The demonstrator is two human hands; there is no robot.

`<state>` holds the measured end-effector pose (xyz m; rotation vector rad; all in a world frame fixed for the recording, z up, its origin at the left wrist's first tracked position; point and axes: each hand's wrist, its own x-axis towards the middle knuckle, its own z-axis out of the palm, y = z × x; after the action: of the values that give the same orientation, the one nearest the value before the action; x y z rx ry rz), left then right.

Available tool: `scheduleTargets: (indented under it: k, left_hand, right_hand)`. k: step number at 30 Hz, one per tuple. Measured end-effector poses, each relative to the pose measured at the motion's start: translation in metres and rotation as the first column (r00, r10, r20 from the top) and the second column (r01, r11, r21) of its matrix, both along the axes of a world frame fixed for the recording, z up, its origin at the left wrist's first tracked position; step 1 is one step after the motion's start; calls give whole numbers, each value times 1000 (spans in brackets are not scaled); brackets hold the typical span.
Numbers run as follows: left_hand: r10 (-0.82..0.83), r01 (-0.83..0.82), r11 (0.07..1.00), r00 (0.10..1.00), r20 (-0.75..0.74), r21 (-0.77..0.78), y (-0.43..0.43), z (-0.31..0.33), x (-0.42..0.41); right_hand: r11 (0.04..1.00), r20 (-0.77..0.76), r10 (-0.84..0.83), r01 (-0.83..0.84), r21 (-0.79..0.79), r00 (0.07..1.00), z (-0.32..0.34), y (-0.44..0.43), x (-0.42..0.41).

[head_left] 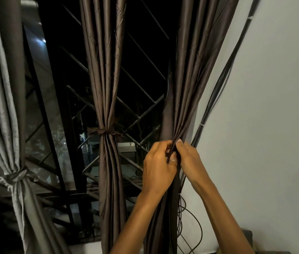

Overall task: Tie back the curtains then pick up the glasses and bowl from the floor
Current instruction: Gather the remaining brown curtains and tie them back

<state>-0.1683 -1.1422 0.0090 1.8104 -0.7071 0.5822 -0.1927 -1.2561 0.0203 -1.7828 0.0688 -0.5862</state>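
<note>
While both forearms reach up from the bottom edge, a person's left hand [158,165] and right hand [190,159] close on the gathered folds of the right curtain [185,85], knuckles almost touching. Left fingers, one wearing a ring [173,160], curl around the bunched dark-brown fabric; the right thumb and fingers pinch the same bundle from the other side, the cloth squeezed into a narrow rope between the two hands. Below them the drape falls straight toward the bottom edge.

Just right of that curtain, a bundle of black cables [223,85] runs diagonally up the white wall [273,107], bound at two spots by pale ties, and loose loops of cable hang behind the right forearm.

Farther left, the middle curtain [106,70], in the same brown cloth, is already cinched at its waist by a knotted tie [106,133]. At the left edge a grey curtain [0,88] is likewise gathered and knotted low [15,177], its frayed ends sticking out.

Behind all three, a dark window [145,52] with a diagonal metal grille looks onto night, a few lights reflected in the glass. Neither glasses nor bowl can be made out.
</note>
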Motion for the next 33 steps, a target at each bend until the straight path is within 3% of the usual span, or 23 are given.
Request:
scheduleTargets:
  k: [5,11,15,19,28,33]
  left_hand:
    - [-268,273,960,960,-75,62,9,1,5]
    - [-129,113,988,978,-164,-108,17,-1,23]
    - [-224,233,972,915,-337,-11,20,-4,34]
    - [-416,414,904,804,-425,-102,19,-3,36]
    - [-541,539,833,743,-394,-126,24,-1,40]
    - [-618,619,770,666,-418,-154,26,-1,39]
  right_hand:
    - [995,29,21,-18,-97,999,1,-9,-11]
    - [988,-29,6,-11,-157,1000,4,-21,-15]
    - [988,-58,18,-27,-153,998,4,-25,-16]
    - [977,-77,51,-66,-201,996,8,-20,-21]
    - [955,-223,97,-154,-254,970,7,-31,-26]
    - [950,-285,140,-210,-232,948,3,-35,-26]
